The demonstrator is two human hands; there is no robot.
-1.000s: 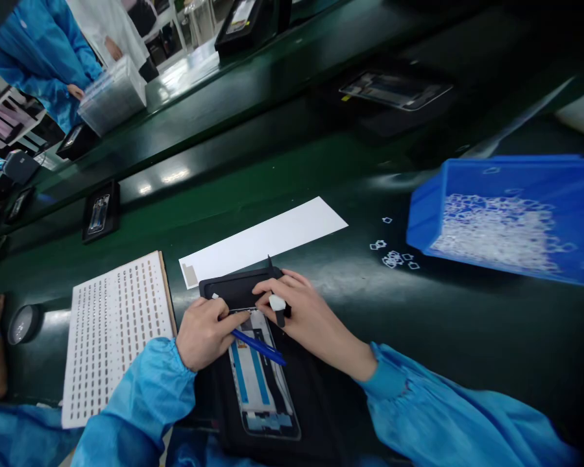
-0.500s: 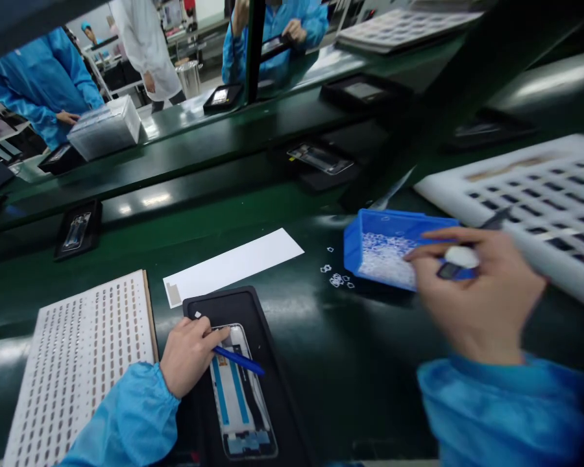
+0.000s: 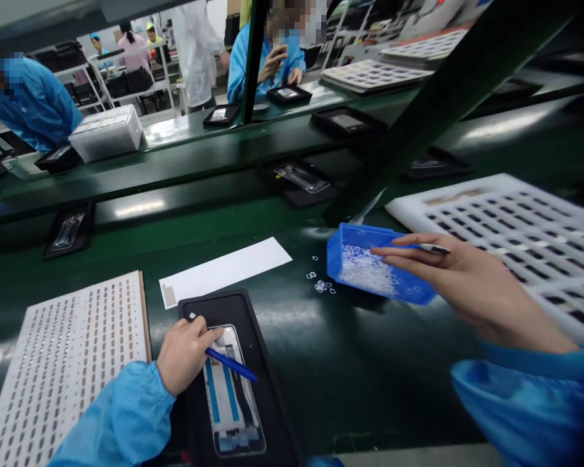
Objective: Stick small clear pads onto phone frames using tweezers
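Observation:
My left hand (image 3: 185,353) lies over the upper end of an opened phone housing (image 3: 246,405), its fingers closed on a blue pen-like stick (image 3: 236,366) that slants across it. One fingertip touches the housing, which rests in a black tray (image 3: 267,363). At the right, my right hand (image 3: 467,279) reaches over a blue bin (image 3: 335,259), fingertips at the heap of small white ring-like pieces (image 3: 365,269) inside. A slim metal-looking tool (image 3: 435,248) sits between its fingers; most of it is hidden. Whether a white piece is pinched cannot be seen.
Loose white pieces (image 3: 321,285) lie left of the bin. A white strip (image 3: 228,269) is behind the tray. Perforated white boards (image 3: 68,363) (image 3: 516,207) flank the work area. A green post (image 3: 409,123) slants overhead. Co-workers (image 3: 267,58) sit across the line.
My right hand has moved further over the blue bin, its fingers straighter and now at the white pieces. My left hand stays on the phone housing. The view has shifted slightly.

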